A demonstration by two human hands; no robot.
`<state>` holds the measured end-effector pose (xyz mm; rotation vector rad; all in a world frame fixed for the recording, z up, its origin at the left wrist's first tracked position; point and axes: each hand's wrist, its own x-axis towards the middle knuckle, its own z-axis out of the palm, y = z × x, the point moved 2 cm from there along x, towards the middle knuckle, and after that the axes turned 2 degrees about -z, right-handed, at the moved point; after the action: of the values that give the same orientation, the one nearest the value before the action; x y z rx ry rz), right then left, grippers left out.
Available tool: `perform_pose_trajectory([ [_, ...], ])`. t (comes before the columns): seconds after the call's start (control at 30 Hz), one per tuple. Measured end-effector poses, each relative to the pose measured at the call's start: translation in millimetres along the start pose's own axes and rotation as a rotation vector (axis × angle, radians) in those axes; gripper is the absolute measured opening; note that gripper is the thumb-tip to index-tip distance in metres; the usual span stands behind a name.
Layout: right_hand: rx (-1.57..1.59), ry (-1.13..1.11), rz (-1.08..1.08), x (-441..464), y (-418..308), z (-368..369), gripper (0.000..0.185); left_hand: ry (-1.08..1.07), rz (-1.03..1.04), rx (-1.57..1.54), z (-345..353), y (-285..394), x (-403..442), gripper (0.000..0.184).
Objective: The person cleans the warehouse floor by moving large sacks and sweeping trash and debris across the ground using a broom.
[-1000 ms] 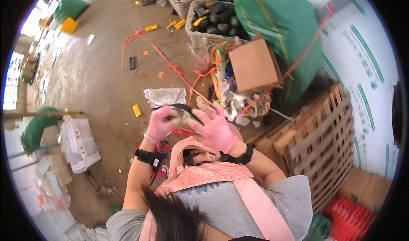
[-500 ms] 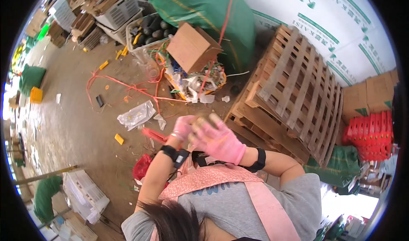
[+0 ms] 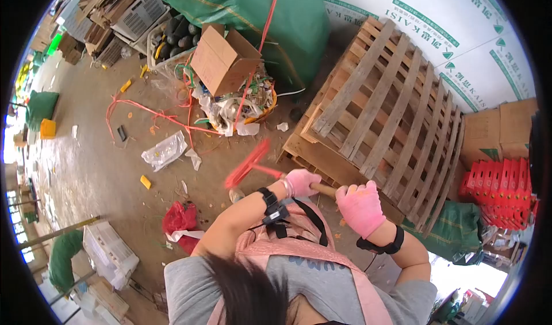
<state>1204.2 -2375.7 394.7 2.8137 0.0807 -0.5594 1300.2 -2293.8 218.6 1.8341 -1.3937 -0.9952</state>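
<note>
A long-handled tool with a red head (image 3: 247, 165) and a wooden handle (image 3: 326, 190) is held across the front of my body. My left hand (image 3: 302, 183), in a pink glove, is closed round the shaft nearer the red head. Further right, my right hand (image 3: 361, 209), also gloved in pink, is wrapped round the wooden end. The head is smeared by motion and hangs above or on the floor; I cannot tell which. Below it, to the left, lies a crumpled red bag (image 3: 180, 218).
Slatted wooden pallets (image 3: 379, 112) stand to the right of a litter-filled basket (image 3: 268, 111) topped by an open cardboard box (image 3: 221, 60). A large green sack (image 3: 287, 26) is behind. Clear plastic (image 3: 165, 151) and red string (image 3: 138, 104) lie on the floor. Red crates (image 3: 500, 190) are far right.
The view has turned right. My hands, close together before, are now apart along the handle. My right fingers were spread and have closed on it. The red head now shows fully, further up and right.
</note>
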Motion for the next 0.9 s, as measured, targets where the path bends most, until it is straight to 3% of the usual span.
perform_pose_trajectory([
  [0.07,-0.055,0.039,0.007,6.1,8.2,3.0,0.013,0.217,0.068,0.043,2.2,-2.3,27.1,0.016],
  [0.27,-0.219,0.029,0.002,79.5,26.9,6.4,0.012,0.382,0.022,-0.007,-18.6,-60.1,91.7,0.018],
  [0.37,-0.147,-0.013,-0.040,139.8,30.9,37.1,0.011,0.460,-0.085,0.056,-19.9,-98.1,115.1,0.014],
  [0.47,-0.190,-0.026,-0.088,177.3,27.4,50.1,0.011,0.581,-0.227,-0.139,-14.3,-118.1,121.5,0.009],
  [0.67,-0.241,0.119,-0.222,183.0,-5.0,28.8,0.008,0.705,-0.217,-0.250,-28.6,-118.0,63.2,0.009],
  [0.9,-0.021,0.084,-0.256,186.8,-108.4,58.4,0.009,0.534,-0.435,0.016,-2.9,-175.5,-69.4,0.012],
])
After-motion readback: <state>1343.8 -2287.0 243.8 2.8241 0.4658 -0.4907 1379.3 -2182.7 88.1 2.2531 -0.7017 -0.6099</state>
